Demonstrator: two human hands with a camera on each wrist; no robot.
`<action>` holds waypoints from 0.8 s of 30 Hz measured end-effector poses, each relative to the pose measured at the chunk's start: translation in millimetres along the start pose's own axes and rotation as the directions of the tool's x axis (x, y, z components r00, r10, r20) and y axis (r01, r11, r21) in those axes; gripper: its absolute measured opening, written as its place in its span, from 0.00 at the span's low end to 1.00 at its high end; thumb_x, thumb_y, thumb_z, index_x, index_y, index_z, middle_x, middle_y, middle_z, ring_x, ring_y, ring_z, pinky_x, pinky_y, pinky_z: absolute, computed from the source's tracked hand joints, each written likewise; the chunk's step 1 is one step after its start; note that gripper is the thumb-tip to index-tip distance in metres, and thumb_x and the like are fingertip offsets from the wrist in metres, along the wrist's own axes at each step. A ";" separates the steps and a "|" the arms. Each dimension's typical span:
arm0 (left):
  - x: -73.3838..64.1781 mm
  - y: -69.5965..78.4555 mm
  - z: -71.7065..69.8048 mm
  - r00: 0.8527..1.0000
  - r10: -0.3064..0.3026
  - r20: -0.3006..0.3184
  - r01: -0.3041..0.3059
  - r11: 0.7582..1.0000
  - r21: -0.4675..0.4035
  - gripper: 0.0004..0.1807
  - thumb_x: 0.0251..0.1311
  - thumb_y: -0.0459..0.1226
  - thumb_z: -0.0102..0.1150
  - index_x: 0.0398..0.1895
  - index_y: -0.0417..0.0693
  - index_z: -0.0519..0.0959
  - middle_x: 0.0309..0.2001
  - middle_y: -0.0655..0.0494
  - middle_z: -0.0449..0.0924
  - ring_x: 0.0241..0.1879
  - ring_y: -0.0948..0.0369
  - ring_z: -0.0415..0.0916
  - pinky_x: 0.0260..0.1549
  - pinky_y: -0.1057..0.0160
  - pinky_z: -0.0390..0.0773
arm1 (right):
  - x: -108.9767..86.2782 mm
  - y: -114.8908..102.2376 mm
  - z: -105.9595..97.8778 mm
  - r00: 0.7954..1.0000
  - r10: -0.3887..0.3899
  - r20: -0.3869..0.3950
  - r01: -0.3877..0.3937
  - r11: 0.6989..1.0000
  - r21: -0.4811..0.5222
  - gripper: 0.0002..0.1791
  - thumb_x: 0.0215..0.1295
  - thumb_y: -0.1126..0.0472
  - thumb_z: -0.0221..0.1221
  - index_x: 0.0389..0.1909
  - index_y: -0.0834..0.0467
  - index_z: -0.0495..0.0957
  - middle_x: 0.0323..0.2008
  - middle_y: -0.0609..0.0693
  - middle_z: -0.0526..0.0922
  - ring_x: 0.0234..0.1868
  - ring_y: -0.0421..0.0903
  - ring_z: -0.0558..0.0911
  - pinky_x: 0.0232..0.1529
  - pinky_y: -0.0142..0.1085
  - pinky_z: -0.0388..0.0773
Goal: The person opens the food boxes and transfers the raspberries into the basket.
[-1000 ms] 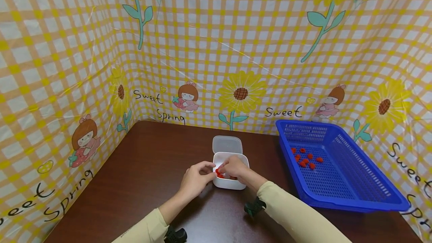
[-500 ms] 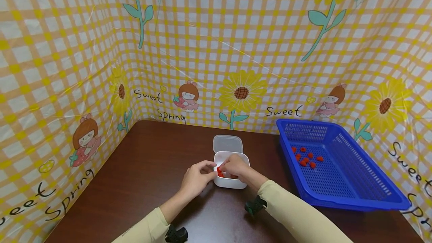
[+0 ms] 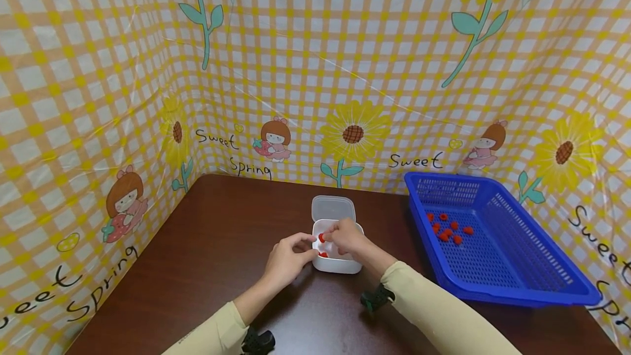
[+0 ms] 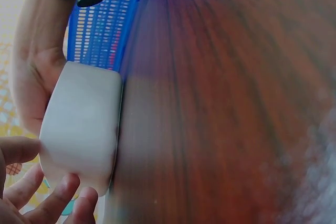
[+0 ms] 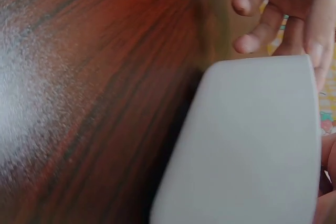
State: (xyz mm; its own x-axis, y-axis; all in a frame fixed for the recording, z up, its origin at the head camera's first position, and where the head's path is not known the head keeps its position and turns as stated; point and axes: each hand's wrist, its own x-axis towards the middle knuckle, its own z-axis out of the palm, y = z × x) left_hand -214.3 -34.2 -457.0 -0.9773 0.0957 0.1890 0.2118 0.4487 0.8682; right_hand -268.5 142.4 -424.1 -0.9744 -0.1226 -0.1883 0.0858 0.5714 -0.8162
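Note:
A white box (image 3: 337, 265) stands on the table with its inside partly in view. My right hand (image 3: 347, 236) reaches in over its right side, and thumb and forefinger pinch a small red raspberry (image 3: 322, 238) near the left wall. Another red raspberry (image 3: 323, 255) lies at the front left of the box. At the left side, my left hand (image 3: 287, 259) rests loosely curved, forefinger and thumb at the rim. In the left wrist view, its fingertips (image 4: 68, 182) lie against the box wall. The right hand's fingertips are partly hidden behind the box in both wrist views.
A translucent lid (image 3: 333, 209) lies just behind the box. On the right, a blue plastic basket (image 3: 512, 289) holds several red raspberries (image 3: 447, 232) near its left end. A checked, sunflower-printed cloth (image 3: 296, 70) encloses the brown table (image 3: 231, 223) at the back and sides.
The right hand has moved slightly back inside the box, and the red raspberry at its fingertips has shifted toward the back. More of the box floor shows. The left hand stays in place.

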 end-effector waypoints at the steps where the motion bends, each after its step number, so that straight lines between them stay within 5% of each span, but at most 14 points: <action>1: 0.3 0.5 -0.2 1.000 0.002 -0.002 -0.002 1.000 0.002 0.14 0.55 0.43 0.70 0.46 0.56 0.86 0.31 0.67 0.84 0.31 0.66 0.79 0.30 0.62 0.74 | -0.5 -1.6 -2.0 1.000 -0.002 -0.002 0.002 1.000 -0.006 0.07 0.64 0.67 0.62 0.35 0.67 0.85 0.33 0.56 0.82 0.27 0.43 0.71 0.25 0.33 0.75; 6: 0.4 1.2 -0.7 1.000 0.000 -0.001 0.000 1.000 0.010 0.14 0.55 0.42 0.69 0.46 0.56 0.86 0.31 0.67 0.84 0.31 0.66 0.79 0.30 0.62 0.73 | -2.2 -7.8 -11.8 1.000 -0.013 -0.018 0.013 1.000 -0.017 0.07 0.65 0.66 0.62 0.36 0.66 0.86 0.33 0.52 0.80 0.23 0.42 0.67 0.22 0.31 0.70; 13: 0.2 0.9 -0.5 1.000 -0.011 0.001 0.011 1.000 0.011 0.15 0.54 0.42 0.69 0.46 0.57 0.86 0.32 0.67 0.84 0.33 0.66 0.80 0.31 0.61 0.74 | -3.1 -15.1 -30.2 1.000 -0.013 -0.024 0.013 1.000 0.005 0.09 0.66 0.65 0.61 0.39 0.65 0.87 0.40 0.53 0.83 0.29 0.41 0.68 0.25 0.32 0.73; 17: 0.7 0.9 -0.1 1.000 -0.005 -0.001 0.005 1.000 0.012 0.15 0.55 0.42 0.69 0.46 0.57 0.86 0.32 0.67 0.85 0.34 0.66 0.81 0.32 0.61 0.74 | -2.5 -18.2 -43.4 1.000 0.003 -0.027 -0.002 1.000 0.027 0.09 0.68 0.65 0.60 0.41 0.66 0.86 0.42 0.55 0.82 0.22 0.39 0.63 0.22 0.31 0.68; 24: 0.4 1.0 -0.3 1.000 -0.001 -0.008 0.001 1.000 0.011 0.13 0.55 0.42 0.69 0.45 0.59 0.86 0.33 0.66 0.85 0.35 0.66 0.81 0.33 0.62 0.74 | -2.1 -22.1 -70.7 0.999 -0.009 -0.039 0.010 1.000 0.026 0.12 0.69 0.63 0.59 0.45 0.68 0.84 0.24 0.45 0.76 0.13 0.38 0.58 0.20 0.31 0.63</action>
State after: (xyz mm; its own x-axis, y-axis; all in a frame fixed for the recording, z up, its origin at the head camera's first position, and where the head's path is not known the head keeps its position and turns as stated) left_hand -214.5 -33.9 -455.9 -0.9775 0.0885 0.1916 0.2108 0.4583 0.8634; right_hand -283.0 187.4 -367.0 -0.9824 -0.0963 -0.1598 0.0815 0.5492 -0.8317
